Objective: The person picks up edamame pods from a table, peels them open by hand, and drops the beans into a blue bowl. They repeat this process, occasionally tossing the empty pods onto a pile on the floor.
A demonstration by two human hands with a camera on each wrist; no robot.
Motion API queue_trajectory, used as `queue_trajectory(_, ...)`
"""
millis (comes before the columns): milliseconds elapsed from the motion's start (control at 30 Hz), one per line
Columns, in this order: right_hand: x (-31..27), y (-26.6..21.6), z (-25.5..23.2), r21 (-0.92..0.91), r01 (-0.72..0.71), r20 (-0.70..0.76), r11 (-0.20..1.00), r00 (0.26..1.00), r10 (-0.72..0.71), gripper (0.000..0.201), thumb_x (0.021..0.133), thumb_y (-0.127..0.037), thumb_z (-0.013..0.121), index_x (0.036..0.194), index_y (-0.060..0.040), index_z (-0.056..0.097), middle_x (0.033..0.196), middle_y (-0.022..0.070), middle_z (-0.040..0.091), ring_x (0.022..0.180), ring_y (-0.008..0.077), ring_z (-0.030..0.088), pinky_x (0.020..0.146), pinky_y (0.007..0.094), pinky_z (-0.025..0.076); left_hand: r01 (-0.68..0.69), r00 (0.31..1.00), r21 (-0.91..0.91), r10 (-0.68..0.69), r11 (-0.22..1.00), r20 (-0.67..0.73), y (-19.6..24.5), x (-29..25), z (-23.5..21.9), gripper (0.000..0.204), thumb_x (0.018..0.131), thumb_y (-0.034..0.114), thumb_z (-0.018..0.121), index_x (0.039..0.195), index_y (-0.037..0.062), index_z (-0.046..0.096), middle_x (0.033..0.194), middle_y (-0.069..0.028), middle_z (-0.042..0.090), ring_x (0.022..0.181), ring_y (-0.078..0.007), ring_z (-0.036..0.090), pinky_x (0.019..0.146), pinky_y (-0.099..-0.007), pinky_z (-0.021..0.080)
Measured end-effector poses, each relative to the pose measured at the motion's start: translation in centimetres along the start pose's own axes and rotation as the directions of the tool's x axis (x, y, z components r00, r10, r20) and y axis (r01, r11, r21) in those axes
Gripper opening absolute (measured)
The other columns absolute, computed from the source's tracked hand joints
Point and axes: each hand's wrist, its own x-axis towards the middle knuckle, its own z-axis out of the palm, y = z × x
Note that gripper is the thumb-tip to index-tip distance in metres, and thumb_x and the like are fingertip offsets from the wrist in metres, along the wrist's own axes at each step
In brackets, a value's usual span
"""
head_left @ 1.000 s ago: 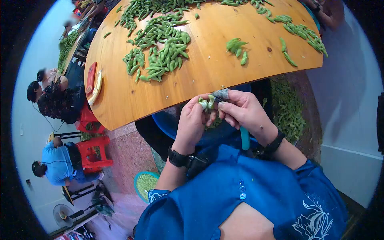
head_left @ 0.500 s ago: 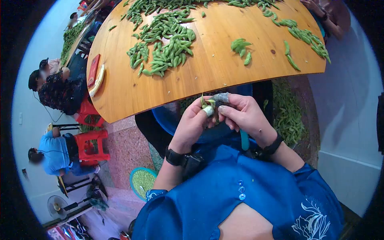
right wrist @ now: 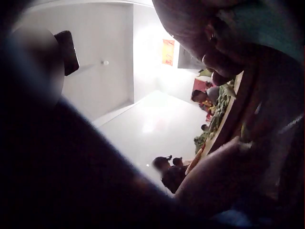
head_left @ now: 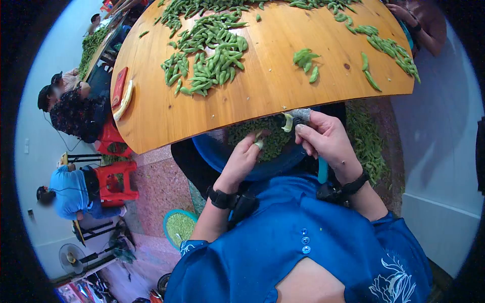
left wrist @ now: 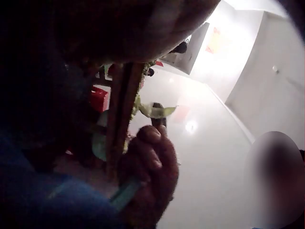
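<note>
My left hand (head_left: pixel 240 164) hangs over a blue tub (head_left: pixel 209 156) of loose green beans (head_left: pixel 273 139), its fingers pointing inward. Pale wrapping (head_left: pixel 259 144) shows at its thumb; I cannot tell whether its fingertips pinch anything. To the right, above the tub's edge, my right hand (head_left: pixel 328 141) grips a tool with a teal handle (head_left: pixel 322 170), whose other end is largely hidden. Grey wrapping (head_left: pixel 301 114) covers its index finger. A pale green split pod (head_left: pixel 287 122) is at that fingertip, and appears also in the left wrist view (left wrist: pixel 157 111).
A wooden table (head_left: pixel 262 81) holds heaps of green soybean pods (head_left: pixel 217 55), a few stray pods (head_left: pixel 305 59) and a red case (head_left: pixel 119 86). More pods (head_left: pixel 366 141) lie right of the tub. A round green-rimmed tray (head_left: pixel 179 227) stands at lower left. People sit left on red stools (head_left: pixel 118 182).
Both hands were together at a pod below the table edge. Now they are apart: the left has moved down and left over the tub, the right slightly right with the split pod.
</note>
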Motion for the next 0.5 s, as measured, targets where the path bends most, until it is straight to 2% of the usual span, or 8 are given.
queue_trajectory(67, 0.2, 0.8, 0.1, -0.024, -0.009, 0.017, 1.0, 1.0, 0.01, 0.024, 0.089, -0.011, 0.057, 0.112, -0.0047, 0.062, 0.072, -0.0026, 0.059, 0.051, 0.0026, 0.049, 0.046, 0.0177, 0.04, -0.049, 0.999, 0.045, 0.05, 0.998, -0.019, 0.2, 0.0, 0.6, 0.038, 0.092, 0.008, 0.042, 0.129, 0.0008, 0.047, 0.099, 0.0015, 0.055, 0.08, -0.0082, 0.049, 0.069, -0.0218, 0.041)
queue_trajectory(133, 0.4, 1.2, 0.5, -0.086, 0.008, 0.056, 0.996, 0.998, -0.003, 0.024, 0.086, -0.013, 0.063, 0.11, -0.0053, 0.064, 0.074, -0.003, 0.06, 0.054, 0.001, 0.048, 0.046, 0.0176, 0.038, -0.248, 0.968, 0.165, 0.239, 0.955, 0.07, 2.1, -0.1, 1.6, 0.04, 0.094, 0.011, 0.043, 0.132, -0.0016, 0.043, 0.105, -0.0043, 0.057, 0.088, -0.0141, 0.053, 0.078, -0.0268, 0.044)
queue_trajectory(167, 0.6, 1.8, 0.8, -0.068, 0.045, 0.037, 0.997, 0.998, -0.042, 0.023, 0.085, -0.013, 0.065, 0.106, -0.004, 0.064, 0.073, -0.0033, 0.061, 0.056, 0.002, 0.049, 0.048, 0.0199, 0.04, -0.254, 0.967, 0.169, 0.245, 0.952, 0.072, 2.9, -0.1, 2.0, 0.04, 0.094, 0.011, 0.043, 0.132, -0.0016, 0.043, 0.105, -0.0043, 0.057, 0.088, -0.0141, 0.053, 0.078, -0.0268, 0.044)
queue_trajectory(233, 0.9, 2.2, 1.1, -0.188, 0.232, -0.04, 0.954, 0.969, -0.244, 0.02, 0.083, -0.013, 0.067, 0.099, -0.0024, 0.064, 0.07, 0.0004, 0.061, 0.058, 0.0042, 0.05, 0.051, 0.0231, 0.042, -0.354, 0.934, 0.281, 0.319, 0.892, 0.161, 4.0, -0.3, 2.6, 0.039, 0.094, 0.011, 0.042, 0.13, -0.004, 0.041, 0.107, -0.0114, 0.057, 0.097, -0.0188, 0.054, 0.088, -0.0294, 0.043)
queue_trajectory(267, 1.0, 2.3, 1.1, -0.184, 0.239, -0.037, 0.953, 0.968, -0.249, 0.02, 0.083, -0.013, 0.067, 0.099, -0.0024, 0.064, 0.07, 0.0004, 0.061, 0.058, 0.0042, 0.05, 0.051, 0.0231, 0.042, -0.305, 0.94, 0.281, 0.24, 0.91, 0.243, 4.2, 0.0, 2.4, 0.036, 0.094, 0.012, 0.042, 0.126, -0.0059, 0.042, 0.11, -0.0162, 0.057, 0.106, -0.0208, 0.054, 0.093, -0.03, 0.041)
queue_trajectory(333, 1.0, 2.3, 0.8, -0.375, 0.228, -0.017, 0.898, 0.967, -0.253, 0.017, 0.081, -0.013, 0.067, 0.092, -0.001, 0.063, 0.069, 0.0058, 0.061, 0.06, 0.0069, 0.052, 0.054, 0.0258, 0.044, -0.314, 0.941, 0.309, 0.25, 0.898, 0.23, 3.1, 0.2, 2.4, 0.033, 0.094, 0.011, 0.042, 0.123, -0.005, 0.043, 0.106, -0.0142, 0.057, 0.1, -0.0197, 0.054, 0.089, -0.0299, 0.042)
queue_trajectory(433, 0.6, 1.7, 0.7, -0.382, 0.23, -0.078, 0.895, 0.957, -0.279, 0.015, 0.08, -0.012, 0.066, 0.089, -0.0008, 0.063, 0.068, 0.009, 0.06, 0.061, 0.0067, 0.055, 0.055, 0.0255, 0.044, -0.293, 0.954, 0.323, 0.25, 0.9, 0.168, 3.2, 0.0, 3.1, 0.029, 0.094, 0.009, 0.041, 0.121, -0.0012, 0.046, 0.098, -0.0102, 0.056, 0.088, -0.0168, 0.054, 0.079, -0.0297, 0.045)
queue_trajectory(500, 0.7, 2.2, 0.1, -0.278, 0.269, -0.211, 0.922, 0.92, -0.332, 0.013, 0.081, -0.009, 0.065, 0.09, -0.0001, 0.063, 0.072, 0.0059, 0.063, 0.064, 0.007, 0.057, 0.057, 0.0253, 0.046, -0.152, 0.974, 0.224, 0.107, 0.963, 0.201, 3.2, 0.3, 2.8, 0.031, 0.092, 0.006, 0.04, 0.121, 0.0014, 0.047, 0.096, -0.0095, 0.057, 0.088, -0.0163, 0.055, 0.079, -0.0292, 0.045)
